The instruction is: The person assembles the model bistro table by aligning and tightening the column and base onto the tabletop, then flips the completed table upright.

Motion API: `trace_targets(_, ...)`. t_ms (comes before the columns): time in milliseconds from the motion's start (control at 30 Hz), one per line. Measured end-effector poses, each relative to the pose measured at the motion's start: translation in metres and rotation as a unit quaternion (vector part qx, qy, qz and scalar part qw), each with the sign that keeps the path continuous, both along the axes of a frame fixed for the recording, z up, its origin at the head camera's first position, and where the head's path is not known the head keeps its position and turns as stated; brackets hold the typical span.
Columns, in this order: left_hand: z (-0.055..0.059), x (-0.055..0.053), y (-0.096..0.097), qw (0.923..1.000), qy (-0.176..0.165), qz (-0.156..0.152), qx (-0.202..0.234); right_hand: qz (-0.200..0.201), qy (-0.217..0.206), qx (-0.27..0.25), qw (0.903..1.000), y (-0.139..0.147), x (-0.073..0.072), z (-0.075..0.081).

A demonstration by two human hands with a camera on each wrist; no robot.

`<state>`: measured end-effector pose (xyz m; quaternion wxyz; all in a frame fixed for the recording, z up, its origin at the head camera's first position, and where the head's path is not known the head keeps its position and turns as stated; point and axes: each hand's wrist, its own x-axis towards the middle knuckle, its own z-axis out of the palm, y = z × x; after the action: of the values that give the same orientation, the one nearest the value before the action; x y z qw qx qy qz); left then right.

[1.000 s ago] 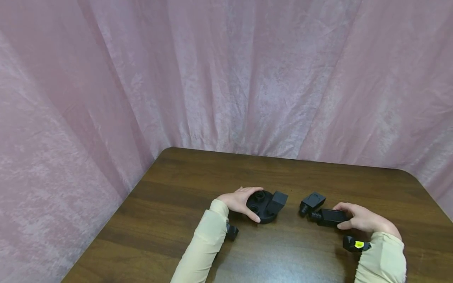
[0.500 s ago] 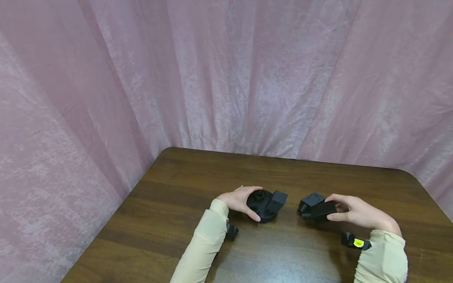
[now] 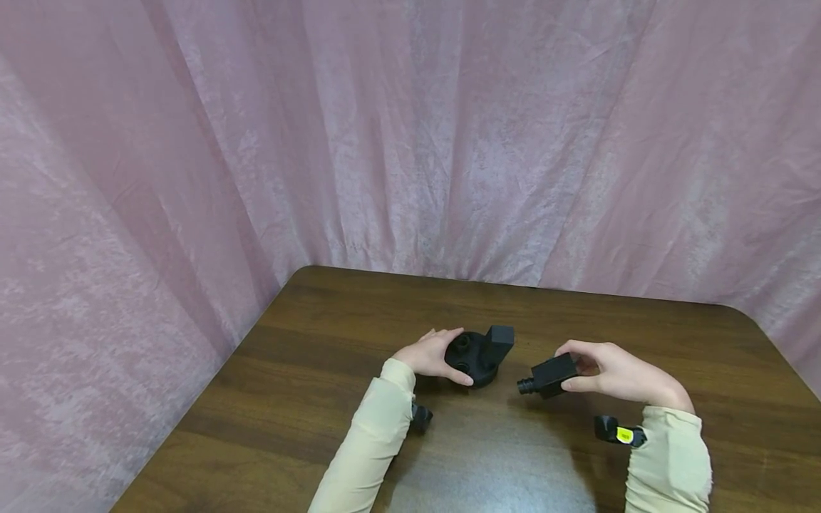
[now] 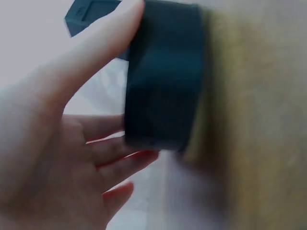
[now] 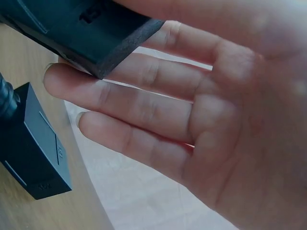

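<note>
While left grip (image 3: 431, 356) clasps disc (image 3: 475, 358) — raised, perhaps — right grip (image 3: 621, 372) pinches block (image 3: 553, 375).

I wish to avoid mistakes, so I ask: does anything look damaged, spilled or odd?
Nothing stands out: the left grip holds the round black base, the right grip a black block; no spill or damage shows.

Pink velvety curtains (image 3: 410, 142) hang in folds behind a brown wooden table (image 3: 359, 306) with rounded corners.
</note>
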<state>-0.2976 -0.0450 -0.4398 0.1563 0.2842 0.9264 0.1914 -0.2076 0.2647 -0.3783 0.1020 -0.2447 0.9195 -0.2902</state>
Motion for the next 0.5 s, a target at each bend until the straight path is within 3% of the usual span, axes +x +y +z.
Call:
trace_targets(167,0.0045,-0.0022,-0.0042,0.9994,-0.025,-0.025,0.001,0.005,-0.004,-0.006,1.0,-0.0005,-0.0009,0.0002)
trace_targets(500,0.0046,-0.0045,-0.0045,0.9972,-0.024,-0.056,0.042,0.011,0.008,-0.014,0.9998,-0.0023,-0.0017,0.0001)
